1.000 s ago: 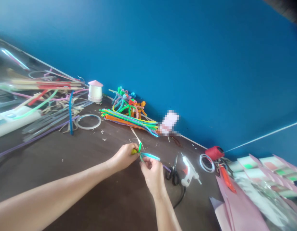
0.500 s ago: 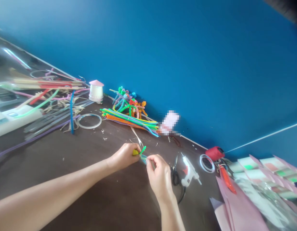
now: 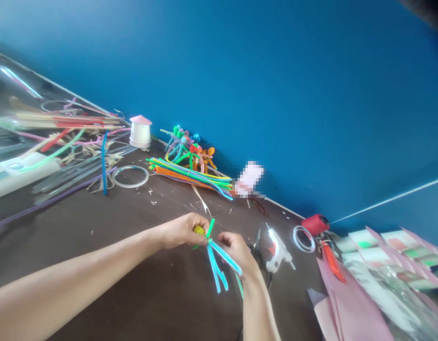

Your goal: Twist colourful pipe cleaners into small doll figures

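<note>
My left hand (image 3: 190,230) pinches a small pipe-cleaner figure by its yellow coiled part (image 3: 199,230). From the figure a green stem (image 3: 210,228) points up, and light blue legs (image 3: 219,265) spread down and to the right. My right hand (image 3: 236,248) is beside the blue legs, fingers curled; its fingertips are partly hidden, and whether they grip a strand cannot be made out. A pale green strand (image 3: 239,285) shows below the right hand, near the wrist.
Pipe-cleaner bundle (image 3: 190,176) and small coloured figures (image 3: 193,149) lie by the blue wall. A white glue gun (image 3: 278,251), dark scissors (image 3: 256,246), and red thread spool (image 3: 315,224) are to the right. Clear ring (image 3: 130,176) and pink-topped cup (image 3: 140,131) stand left.
The light blue legs, mostly hidden between my hands before, now fan out below them. My right hand has turned, and the green stem stands more upright.
</note>
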`<state>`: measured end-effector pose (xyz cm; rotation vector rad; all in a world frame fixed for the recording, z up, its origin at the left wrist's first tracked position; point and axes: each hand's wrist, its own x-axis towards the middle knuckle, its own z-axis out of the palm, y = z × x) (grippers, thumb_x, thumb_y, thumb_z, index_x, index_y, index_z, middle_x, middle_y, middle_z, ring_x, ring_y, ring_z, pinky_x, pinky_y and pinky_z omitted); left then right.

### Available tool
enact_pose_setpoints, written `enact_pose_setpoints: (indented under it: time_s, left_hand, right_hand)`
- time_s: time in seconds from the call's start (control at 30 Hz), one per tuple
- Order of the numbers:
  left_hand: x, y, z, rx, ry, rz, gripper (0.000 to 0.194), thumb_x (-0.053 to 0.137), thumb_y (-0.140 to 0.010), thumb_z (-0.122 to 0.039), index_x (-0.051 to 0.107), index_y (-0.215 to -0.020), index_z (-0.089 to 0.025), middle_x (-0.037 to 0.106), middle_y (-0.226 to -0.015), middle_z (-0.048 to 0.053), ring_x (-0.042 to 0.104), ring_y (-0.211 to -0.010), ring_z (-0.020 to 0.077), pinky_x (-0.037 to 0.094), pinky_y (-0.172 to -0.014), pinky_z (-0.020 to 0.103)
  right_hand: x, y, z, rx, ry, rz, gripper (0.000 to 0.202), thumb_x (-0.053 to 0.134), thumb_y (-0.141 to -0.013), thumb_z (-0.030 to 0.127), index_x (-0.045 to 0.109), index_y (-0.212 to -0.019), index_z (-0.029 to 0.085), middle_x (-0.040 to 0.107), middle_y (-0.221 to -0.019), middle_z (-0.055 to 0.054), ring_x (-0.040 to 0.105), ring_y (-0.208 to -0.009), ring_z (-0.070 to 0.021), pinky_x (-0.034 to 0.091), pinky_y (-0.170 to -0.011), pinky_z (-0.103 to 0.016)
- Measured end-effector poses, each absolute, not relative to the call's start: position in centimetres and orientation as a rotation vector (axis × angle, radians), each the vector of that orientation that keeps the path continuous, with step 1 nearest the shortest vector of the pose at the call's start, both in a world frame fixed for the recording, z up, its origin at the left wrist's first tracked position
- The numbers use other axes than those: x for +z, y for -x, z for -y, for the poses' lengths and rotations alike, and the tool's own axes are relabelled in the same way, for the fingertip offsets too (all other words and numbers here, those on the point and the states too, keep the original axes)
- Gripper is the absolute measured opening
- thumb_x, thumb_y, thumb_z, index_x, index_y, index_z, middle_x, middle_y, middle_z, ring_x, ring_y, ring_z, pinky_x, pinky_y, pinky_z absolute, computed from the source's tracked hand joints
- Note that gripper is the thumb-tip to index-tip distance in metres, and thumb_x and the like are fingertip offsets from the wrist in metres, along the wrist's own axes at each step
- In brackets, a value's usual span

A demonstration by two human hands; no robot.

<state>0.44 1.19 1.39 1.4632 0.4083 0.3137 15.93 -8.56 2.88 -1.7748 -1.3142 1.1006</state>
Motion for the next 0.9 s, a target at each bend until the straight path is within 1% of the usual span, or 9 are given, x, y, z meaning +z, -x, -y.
enact_pose_setpoints:
  time_s: [0.07,0.13,0.2,0.23,0.3,0.4,0.57,0.7,0.9]
  left_hand:
    - [1.0,-0.6,-1.3,0.349,-1.409,-0.429,0.015,0.061,-0.061,-0.024,0.05,-0.062,-0.013,0.043,-0.044,-0.007,0.033,-0.04,0.0047,0.022,-0.04,0.018]
    - [0.8,-0.8,-1.3,0.373,-1.354,-0.462,0.017,0.063,-0.061,-0.024,0.05,-0.062,-0.013,0.041,-0.044,-0.008,0.033,-0.04,0.0045,0.022,-0.04,0.018]
    - [0.8,-0.9,-1.4,0.388,-1.297,-0.474,0.02,0.065,-0.06,-0.025,0.049,-0.063,-0.013,0.041,-0.045,-0.008,0.032,-0.04,0.0042,0.022,-0.04,0.018]
    - [0.9,-0.9,-1.5,0.393,-1.268,-0.468,0.021,0.065,-0.059,-0.026,0.049,-0.063,-0.013,0.042,-0.046,-0.007,0.032,-0.04,0.0039,0.022,-0.041,0.018]
    - [1.0,-0.9,-1.5,0.401,-1.208,-0.45,0.023,0.066,-0.058,-0.026,0.049,-0.062,-0.013,0.041,-0.047,-0.007,0.03,-0.04,0.0033,0.021,-0.041,0.019]
    - [1.1,-0.8,-1.6,0.396,-1.151,-0.43,0.023,0.067,-0.058,-0.026,0.049,-0.062,-0.012,0.04,-0.046,-0.008,0.029,-0.04,0.0026,0.019,-0.041,0.019]
    - [1.0,-0.8,-1.6,0.417,-1.189,-0.451,0.021,0.065,-0.059,-0.025,0.048,-0.062,-0.013,0.038,-0.045,-0.008,0.03,-0.04,0.0032,0.02,-0.041,0.018]
    - [1.0,-0.9,-1.6,0.425,-1.357,-0.51,0.02,0.063,-0.061,-0.027,0.049,-0.061,-0.013,0.039,-0.045,-0.008,0.032,-0.041,0.0045,0.021,-0.041,0.018]
    - [0.7,-1.1,-1.4,0.514,-1.62,-0.639,0.019,0.06,-0.062,-0.03,0.054,-0.065,-0.012,0.041,-0.052,-0.006,0.035,-0.048,0.0066,0.027,-0.045,0.018]
  right_hand:
    - [2.7,-15.6,8.5,1.066,1.747,1.341,0.013,0.055,-0.071,0.024,0.062,-0.065,0.014,0.052,-0.048,0.004,0.047,-0.043,-0.0089,0.036,-0.041,-0.018]
    - [2.7,-15.3,8.4,0.94,1.671,1.385,0.013,0.057,-0.07,0.023,0.065,-0.078,0.016,0.06,-0.06,0.001,0.056,-0.056,-0.0125,0.043,-0.052,-0.02]
    - [2.8,-14.9,8.2,0.803,1.569,1.406,0.024,0.058,-0.07,0.022,0.064,-0.093,0.018,0.064,-0.079,-0.002,0.059,-0.075,-0.0159,0.046,-0.066,-0.023]
    - [2.8,-14.8,8.1,0.753,1.526,1.415,0.026,0.058,-0.071,0.022,0.063,-0.097,0.019,0.064,-0.086,-0.004,0.059,-0.081,-0.0169,0.046,-0.071,-0.025]
    - [2.9,-14.7,8.1,0.673,1.464,1.443,0.023,0.057,-0.074,0.022,0.064,-0.096,0.019,0.062,-0.091,-0.006,0.058,-0.085,-0.0174,0.046,-0.074,-0.026]
    - [2.9,-14.7,8.3,0.627,1.408,1.467,0.018,0.055,-0.077,0.023,0.065,-0.091,0.018,0.06,-0.091,-0.007,0.058,-0.085,-0.017,0.046,-0.073,-0.025]
    - [2.7,-14.8,8.3,0.583,1.42,1.541,0.017,0.053,-0.078,0.023,0.066,-0.088,0.018,0.062,-0.084,-0.006,0.058,-0.079,-0.0169,0.046,-0.072,-0.026]
    - [2.4,-14.6,8.1,0.533,1.469,1.549,0.018,0.05,-0.079,0.022,0.066,-0.084,0.016,0.063,-0.078,-0.006,0.058,-0.075,-0.0163,0.046,-0.07,-0.026]
    - [1.6,-14.2,8.0,0.503,1.63,1.444,0.023,0.048,-0.079,0.026,0.064,-0.07,0.012,0.063,-0.065,-0.004,0.058,-0.062,-0.0159,0.045,-0.06,-0.024]
